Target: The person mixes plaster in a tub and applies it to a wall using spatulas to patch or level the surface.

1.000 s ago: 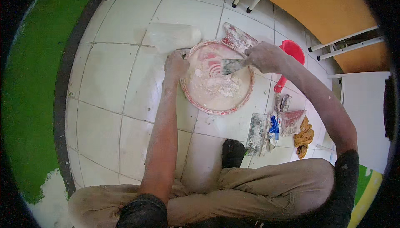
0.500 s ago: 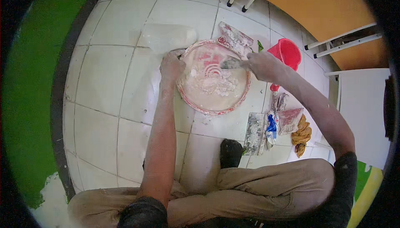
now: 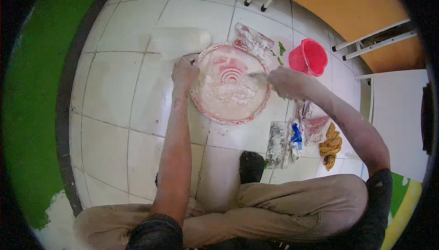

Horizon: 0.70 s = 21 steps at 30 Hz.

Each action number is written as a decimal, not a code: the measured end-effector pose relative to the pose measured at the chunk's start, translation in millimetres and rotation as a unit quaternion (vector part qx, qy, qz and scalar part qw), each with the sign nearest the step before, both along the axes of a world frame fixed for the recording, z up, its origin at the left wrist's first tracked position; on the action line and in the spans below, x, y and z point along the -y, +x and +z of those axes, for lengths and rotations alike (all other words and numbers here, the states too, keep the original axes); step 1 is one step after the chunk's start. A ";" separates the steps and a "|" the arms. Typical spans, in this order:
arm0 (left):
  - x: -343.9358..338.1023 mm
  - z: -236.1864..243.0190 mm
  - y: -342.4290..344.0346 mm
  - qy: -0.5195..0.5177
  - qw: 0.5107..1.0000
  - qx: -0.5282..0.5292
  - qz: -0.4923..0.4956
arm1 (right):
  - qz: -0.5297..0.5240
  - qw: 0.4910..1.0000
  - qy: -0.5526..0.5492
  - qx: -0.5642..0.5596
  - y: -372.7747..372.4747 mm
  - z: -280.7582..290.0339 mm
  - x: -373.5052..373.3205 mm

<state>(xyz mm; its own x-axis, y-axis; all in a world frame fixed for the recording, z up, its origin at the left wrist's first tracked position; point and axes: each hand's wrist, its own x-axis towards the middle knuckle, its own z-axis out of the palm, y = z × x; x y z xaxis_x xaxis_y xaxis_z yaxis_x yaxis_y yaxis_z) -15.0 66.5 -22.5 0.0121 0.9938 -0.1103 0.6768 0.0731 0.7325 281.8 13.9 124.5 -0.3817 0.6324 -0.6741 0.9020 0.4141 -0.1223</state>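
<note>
Your left hand point(image 3: 185, 72) has its grip clamped on the upper-left edge of the round tray point(image 3: 234, 122) on the tiled floor point(image 3: 109, 78), and your right hand's point(image 3: 292, 83) grip wraps the blurred scraper point(image 3: 259, 74) over the tray's right edge.

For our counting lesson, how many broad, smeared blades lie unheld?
3: one blade at the round tray's far edge, plus a grey blade and a reddish blade left of the brown cloth. Others may be hidden.
</note>
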 end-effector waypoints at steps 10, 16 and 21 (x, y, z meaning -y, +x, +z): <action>3.9 -9.2 -1.6 -0.005 1.000 -0.003 0.008 | -0.106 0.924 -0.153 -0.334 12.4 2.7 12.6; 1.6 -17.8 -16.5 -0.012 1.000 -0.021 0.018 | -0.136 0.922 -0.092 -0.351 -5.2 40.8 3.8; 3.3 -13.7 -9.6 -0.033 0.999 0.032 0.000 | 0.011 0.950 -0.014 -0.313 -3.8 17.2 8.4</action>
